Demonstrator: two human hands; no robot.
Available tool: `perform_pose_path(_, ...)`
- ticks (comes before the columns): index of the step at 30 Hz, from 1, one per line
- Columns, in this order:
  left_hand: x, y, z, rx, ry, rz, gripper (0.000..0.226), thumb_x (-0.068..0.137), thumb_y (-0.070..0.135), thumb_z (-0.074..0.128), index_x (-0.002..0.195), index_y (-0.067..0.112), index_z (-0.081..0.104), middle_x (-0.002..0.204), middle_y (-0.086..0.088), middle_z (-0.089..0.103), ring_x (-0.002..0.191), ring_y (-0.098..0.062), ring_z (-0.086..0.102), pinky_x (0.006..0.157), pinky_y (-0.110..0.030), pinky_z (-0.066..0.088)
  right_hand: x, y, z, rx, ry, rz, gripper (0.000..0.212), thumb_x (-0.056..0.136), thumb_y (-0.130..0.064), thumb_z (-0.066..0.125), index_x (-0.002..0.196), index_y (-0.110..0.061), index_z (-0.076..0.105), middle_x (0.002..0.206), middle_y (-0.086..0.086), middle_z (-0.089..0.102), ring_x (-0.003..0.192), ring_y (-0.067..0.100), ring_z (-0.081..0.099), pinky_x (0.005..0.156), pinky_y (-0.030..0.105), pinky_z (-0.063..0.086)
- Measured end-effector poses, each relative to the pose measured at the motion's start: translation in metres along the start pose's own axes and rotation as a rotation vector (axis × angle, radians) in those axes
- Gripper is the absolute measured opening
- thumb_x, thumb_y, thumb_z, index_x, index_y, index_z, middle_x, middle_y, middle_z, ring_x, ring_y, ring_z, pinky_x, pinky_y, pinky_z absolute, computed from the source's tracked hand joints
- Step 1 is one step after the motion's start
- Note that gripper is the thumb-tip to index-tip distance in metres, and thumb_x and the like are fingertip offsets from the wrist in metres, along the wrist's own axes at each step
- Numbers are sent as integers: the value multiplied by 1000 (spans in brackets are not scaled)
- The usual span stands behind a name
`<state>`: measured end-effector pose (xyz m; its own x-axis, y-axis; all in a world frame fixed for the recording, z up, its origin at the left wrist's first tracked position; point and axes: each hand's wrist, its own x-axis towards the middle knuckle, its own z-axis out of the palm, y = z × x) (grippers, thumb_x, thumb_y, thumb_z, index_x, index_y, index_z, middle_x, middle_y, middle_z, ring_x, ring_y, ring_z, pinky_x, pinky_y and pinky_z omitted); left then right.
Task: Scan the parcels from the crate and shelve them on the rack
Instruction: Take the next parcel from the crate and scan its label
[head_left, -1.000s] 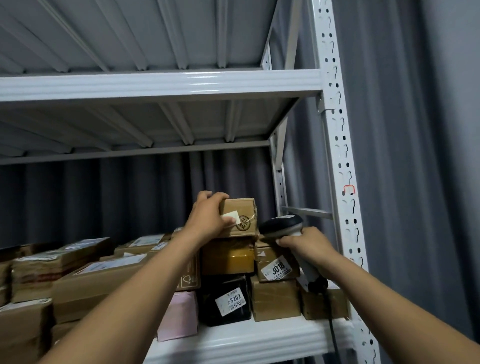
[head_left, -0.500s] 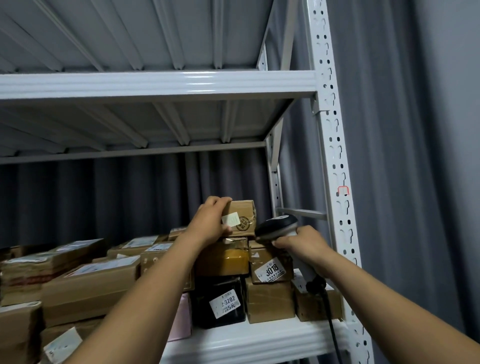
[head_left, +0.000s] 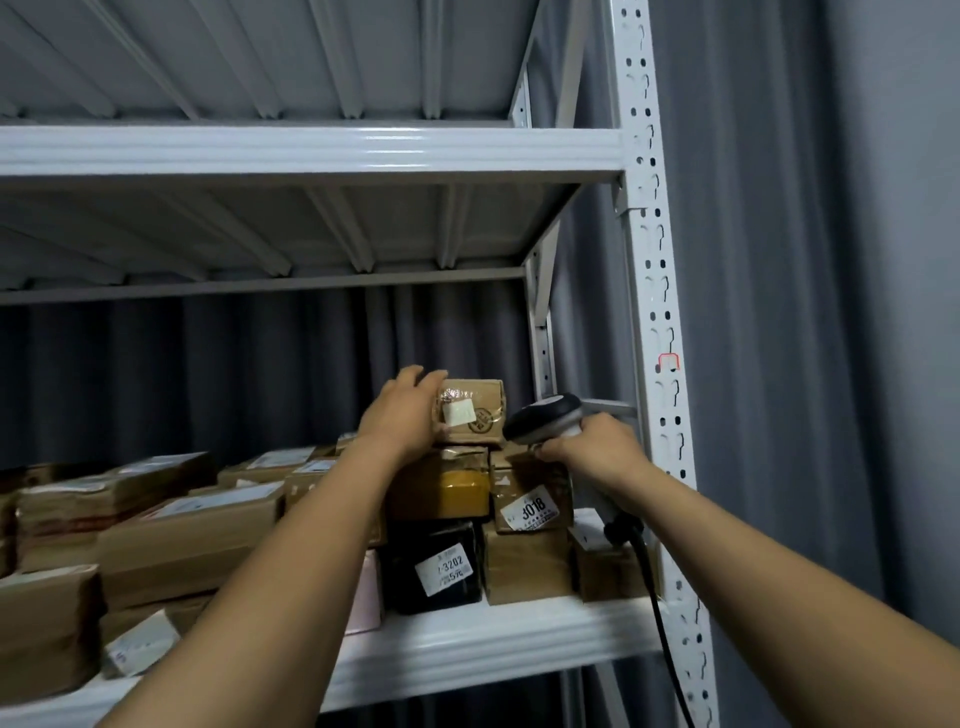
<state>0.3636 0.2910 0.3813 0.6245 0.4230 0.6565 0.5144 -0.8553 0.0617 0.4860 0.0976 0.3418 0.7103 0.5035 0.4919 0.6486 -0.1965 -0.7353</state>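
1. The left hand grips the left end of a small cardboard parcel. The fingers curl over its top edge and the thumb sits at its lower front.
2. The small cardboard parcel sits on top of the stack at the right end of the rack, on the lower shelf. A white label faces the camera. The parcel rests on a yellow-taped parcel.
3. The right hand is closed round the handle of a scanner. The scanner's dark head is just beside the right end of the small cardboard parcel; I cannot tell whether the two touch.
4. A black cable hangs from the bottom of the scanner handle, down past the shelf edge.
5. Below the scanner, a brown parcel marked 3018 lies just beside the yellow-taped parcel.
6. A black parcel marked 3202 stands on the shelf under the yellow-taped parcel. A pink parcel stands to its left, partly hidden by the left forearm.
7. More brown parcels with white labels fill the shelf to the left.
8. An upper shelf spans above the stack.
9. A grey curtain hangs behind and to the right of the rack.
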Motion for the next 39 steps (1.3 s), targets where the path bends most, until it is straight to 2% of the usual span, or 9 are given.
perform_pose_path(7,-66,7,-35,16,-7,8,66,90,33,63,148,25,33,155,-9,25,138,-33,31,109,-43,37,-57,-20,-16,-47,9,-8,29,79,-29,73,95,-5,73,97,12,70,89,25,66,69,29,53)
perform_pose_path(10,-110,12,-39,16,-31,-2,63,90,31,63,147,25,36,154,-10,26,136,-33,33,109,-41,35,-97,-24,-16,-46,-25,-3,23,78,-24,73,87,-3,71,86,13,70,75,25,67,59,30,53)
perform_pose_path(13,-159,13,-39,18,-77,-5,62,90,31,63,146,25,38,153,-9,28,135,-33,36,108,-41,35,-142,-22,-12,56,-81,41,17,78,-16,72,87,-3,67,79,16,70,59,29,71,60,43,61)
perform_pose_path(16,-214,10,-28,2,-130,-41,60,90,30,62,145,24,40,153,-11,29,136,-34,35,108,-43,37,-188,-11,-3,26,-118,49,17,79,-17,70,86,-2,67,76,17,70,49,24,66,54,36,59)
perform_pose_path(20,-298,2,-4,-25,-244,-84,58,91,30,62,145,21,41,154,-12,27,139,-33,32,109,-44,36,-257,19,16,-65,-197,79,19,77,-20,68,66,-5,63,68,18,69,48,22,61,53,35,54)
perform_pose_path(25,-396,-9,42,-17,-389,-135,56,93,31,60,145,21,41,154,-10,26,137,-33,31,108,-45,38,-328,72,45,-160,-342,134,16,77,-22,70,74,-7,64,67,8,66,48,17,60,38,18,42)
perform_pose_path(32,-506,1,127,-30,-626,-219,57,95,34,57,147,24,36,156,-8,24,140,-30,28,109,-42,36,-387,153,75,-213,-547,199,16,79,-23,72,81,-10,62,68,11,66,51,25,66,47,30,53)
perform_pose_path(36,-552,14,182,-57,-762,-216,58,95,29,57,148,26,34,158,-8,22,142,-30,26,111,-40,35,-406,203,85,-270,-596,248,19,77,-28,74,79,-14,62,71,4,64,56,16,64,45,22,45)
perform_pose_path(39,-580,28,225,-91,-862,-221,57,94,32,55,147,25,36,155,-9,25,140,-31,29,109,-41,36,-418,241,96,-283,-614,324,18,77,-27,73,82,-13,64,77,7,66,60,17,65,50,26,53)
